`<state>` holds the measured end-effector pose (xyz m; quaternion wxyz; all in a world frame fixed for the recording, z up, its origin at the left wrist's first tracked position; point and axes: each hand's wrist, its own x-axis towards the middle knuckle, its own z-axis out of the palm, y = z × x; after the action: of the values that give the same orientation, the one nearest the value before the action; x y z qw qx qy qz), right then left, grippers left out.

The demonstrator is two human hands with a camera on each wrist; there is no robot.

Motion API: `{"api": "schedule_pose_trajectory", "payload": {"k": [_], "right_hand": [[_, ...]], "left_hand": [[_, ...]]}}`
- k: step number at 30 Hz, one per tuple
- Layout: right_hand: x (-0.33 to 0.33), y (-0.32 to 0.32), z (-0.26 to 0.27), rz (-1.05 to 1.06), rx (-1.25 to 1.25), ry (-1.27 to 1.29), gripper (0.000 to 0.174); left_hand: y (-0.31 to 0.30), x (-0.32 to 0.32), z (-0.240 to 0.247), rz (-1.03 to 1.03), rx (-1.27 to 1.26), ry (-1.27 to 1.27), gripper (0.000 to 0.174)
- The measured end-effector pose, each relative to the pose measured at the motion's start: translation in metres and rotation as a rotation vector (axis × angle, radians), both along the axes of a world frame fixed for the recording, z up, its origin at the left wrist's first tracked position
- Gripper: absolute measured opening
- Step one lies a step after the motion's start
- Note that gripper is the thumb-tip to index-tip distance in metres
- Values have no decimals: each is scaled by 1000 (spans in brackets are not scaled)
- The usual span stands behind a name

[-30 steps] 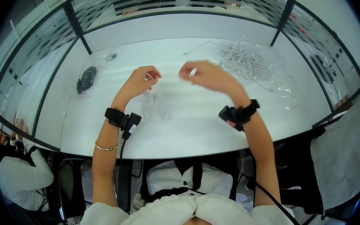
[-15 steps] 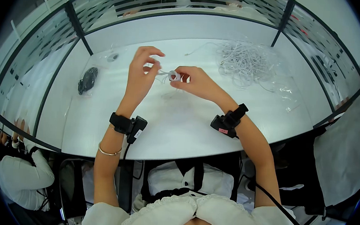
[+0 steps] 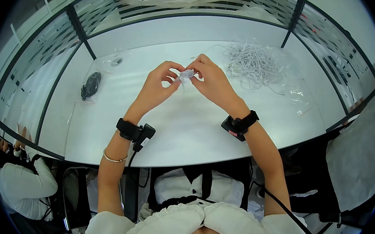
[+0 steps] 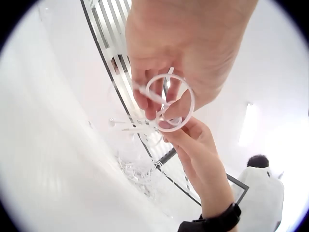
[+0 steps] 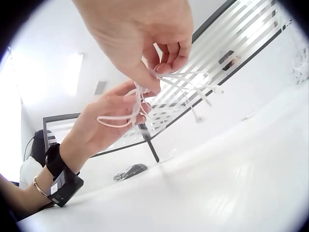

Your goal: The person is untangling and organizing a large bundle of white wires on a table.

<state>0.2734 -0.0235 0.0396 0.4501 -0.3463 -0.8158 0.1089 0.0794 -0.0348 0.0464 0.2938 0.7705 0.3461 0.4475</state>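
A white cable (image 3: 187,74), gathered into a small looped bundle, is held above the table between both hands. My left hand (image 3: 156,81) pinches one side of it between thumb and fingers. Opposite, the right hand (image 3: 214,83) grips the other side, its fingertips close to the left ones. In the left wrist view a round loop of the cable (image 4: 194,101) stands out in front of the fingers. The right wrist view shows several loose strands and cable ends (image 5: 197,119) sticking out past the right fingertips. The middle of the bundle is partly hidden by the fingers.
A tangled pile of white cables (image 3: 253,63) lies at the back right of the white table (image 3: 186,134), with clear plastic (image 3: 301,101) beside it. A dark bundle in a clear bag (image 3: 91,85) lies at the left. Low partitions (image 3: 172,25) enclose the table's back and sides.
One second ago the hands were apart. Then the right hand held the coiled cable while the left fingers were spread beside it; now both hands have come together and pinch the bundle.
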Motion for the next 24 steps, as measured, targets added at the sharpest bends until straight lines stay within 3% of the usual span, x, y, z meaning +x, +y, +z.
{"api": "schedule_pose_trajectory", "payload": {"k": [4, 5, 8, 11, 20, 24], "right_hand": [[-5, -6, 6, 51, -65, 37, 23], [-6, -8, 7, 79, -71, 56, 24], [-4, -3, 3, 164, -98, 171, 21], [-2, -2, 5, 173, -91, 123, 16], [15, -3, 15, 239, -417, -41, 15], [19, -1, 15, 327, -508, 46, 15]], "left_hand": [[-2, 4, 0, 57, -81, -30, 13], [-1, 4, -2, 85, 20, -29, 11], [3, 1, -5, 142, 48, -30, 8], [-2, 3, -2, 161, 19, 1, 5], [-7, -1, -4, 134, 397, 433, 9], [-6, 1, -4, 114, 481, 427, 7]]}}
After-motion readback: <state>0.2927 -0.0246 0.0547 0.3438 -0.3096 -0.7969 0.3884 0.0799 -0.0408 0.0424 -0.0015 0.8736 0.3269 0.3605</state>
